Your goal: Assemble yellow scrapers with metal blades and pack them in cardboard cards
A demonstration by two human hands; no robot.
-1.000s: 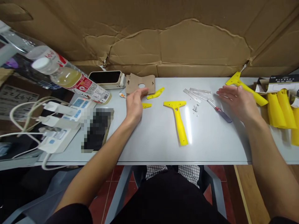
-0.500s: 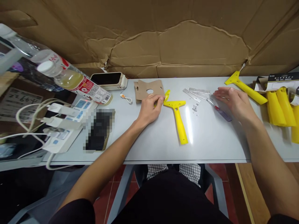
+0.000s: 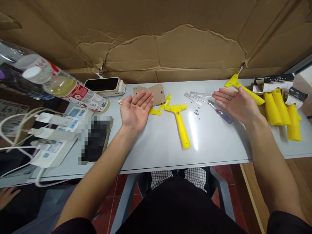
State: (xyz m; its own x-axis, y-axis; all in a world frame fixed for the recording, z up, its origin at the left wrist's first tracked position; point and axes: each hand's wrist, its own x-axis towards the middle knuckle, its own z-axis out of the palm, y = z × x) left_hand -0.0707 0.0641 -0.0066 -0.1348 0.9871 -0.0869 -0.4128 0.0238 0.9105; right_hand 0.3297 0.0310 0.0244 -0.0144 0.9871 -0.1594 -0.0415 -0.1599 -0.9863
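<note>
My left hand (image 3: pixel 136 110) is palm up with fingers stretched out, holding nothing, in front of a piece of brown cardboard (image 3: pixel 157 92). Small yellow plastic pieces (image 3: pixel 165 103) lie just right of its fingers. At the middle of the table rests a yellow scraper handle (image 3: pixel 180 125). My right hand (image 3: pixel 235 102), also open and bare, hovers over the right side. Nearest to it are a screwdriver (image 3: pixel 223 115) with a clear purplish handle, metal blades (image 3: pixel 193 98) and a small heap of screws and nuts (image 3: pixel 196 112). Another yellow scraper handle (image 3: pixel 251 92) lies behind the right hand.
Several yellow handles (image 3: pixel 273 109) in black-and-white packaging (image 3: pixel 278 83) stand at far right. On the left are a drink bottle (image 3: pixel 73 92), a power strip (image 3: pixel 58 146) with cables, a phone (image 3: pixel 96 139) and a white device (image 3: pixel 104 86). Cardboard (image 3: pixel 182 48) walls the back. Another person's hand (image 3: pixel 8 196) shows lower left.
My left hand has let go of the small yellow pieces, moved left and turned palm up with its fingers spread. My right hand has turned its palm upward. The view has shifted slightly.
</note>
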